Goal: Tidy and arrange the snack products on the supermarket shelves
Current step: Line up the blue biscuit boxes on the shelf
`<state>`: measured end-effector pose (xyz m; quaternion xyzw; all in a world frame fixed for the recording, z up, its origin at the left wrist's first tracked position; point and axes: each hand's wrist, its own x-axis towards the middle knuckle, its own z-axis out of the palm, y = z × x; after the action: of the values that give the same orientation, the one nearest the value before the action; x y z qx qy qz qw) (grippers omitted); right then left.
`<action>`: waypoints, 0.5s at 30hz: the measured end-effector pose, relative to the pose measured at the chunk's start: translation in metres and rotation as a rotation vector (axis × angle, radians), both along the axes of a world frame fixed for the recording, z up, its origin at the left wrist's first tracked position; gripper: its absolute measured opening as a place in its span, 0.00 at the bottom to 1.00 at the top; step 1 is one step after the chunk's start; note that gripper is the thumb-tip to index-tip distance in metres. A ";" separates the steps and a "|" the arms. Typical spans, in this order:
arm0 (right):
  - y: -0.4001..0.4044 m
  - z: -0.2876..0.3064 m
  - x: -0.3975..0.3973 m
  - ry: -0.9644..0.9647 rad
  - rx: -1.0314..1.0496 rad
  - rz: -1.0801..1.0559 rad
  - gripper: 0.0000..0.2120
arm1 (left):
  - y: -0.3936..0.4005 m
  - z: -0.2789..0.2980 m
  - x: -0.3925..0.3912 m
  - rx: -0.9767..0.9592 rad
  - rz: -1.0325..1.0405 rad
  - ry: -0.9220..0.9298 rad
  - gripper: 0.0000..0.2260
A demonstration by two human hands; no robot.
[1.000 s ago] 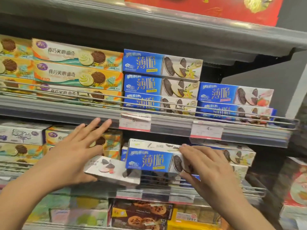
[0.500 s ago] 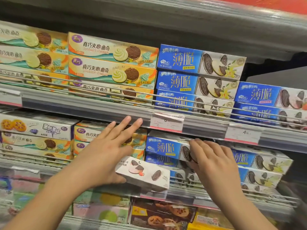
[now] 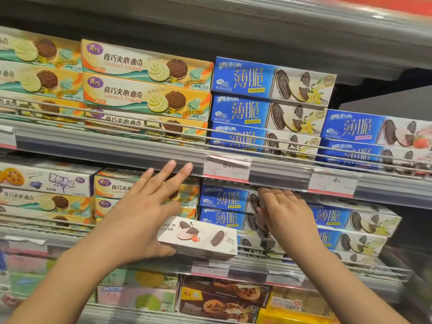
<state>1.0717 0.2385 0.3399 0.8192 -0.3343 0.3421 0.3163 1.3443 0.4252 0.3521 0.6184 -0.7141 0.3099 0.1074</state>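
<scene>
A white cookie box (image 3: 201,239) juts out in front of the middle shelf rail. My left hand (image 3: 140,216) is at its left end, thumb under the box and palm over it, with the other fingers spread straight toward the shelf edge. My right hand (image 3: 284,211) presses with straight fingers against the right ends of the stacked blue cookie boxes (image 3: 224,198) on the middle shelf. More blue boxes (image 3: 346,218) are stacked to the right of that hand.
The upper shelf carries yellow sandwich-cookie boxes (image 3: 145,80) and further blue boxes (image 3: 268,78) behind a wire rail (image 3: 163,134). Price tags (image 3: 225,166) hang on the shelf edge. Yellow boxes (image 3: 46,202) fill the middle shelf's left. Brown cookie boxes (image 3: 222,298) sit below.
My right hand has pushed the blue box it held back onto the stack and now lies flat against it. My left hand keeps the white box. The view has shifted left and closer.
</scene>
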 end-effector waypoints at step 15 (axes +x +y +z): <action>0.021 -0.005 -0.028 -0.026 0.161 0.246 0.24 | 0.010 -0.003 -0.031 0.002 0.080 0.089 0.26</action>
<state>1.0434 0.2598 0.3354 0.8722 -0.2620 0.3610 0.2007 1.3133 0.4349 0.3491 0.6598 -0.6836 0.2853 0.1262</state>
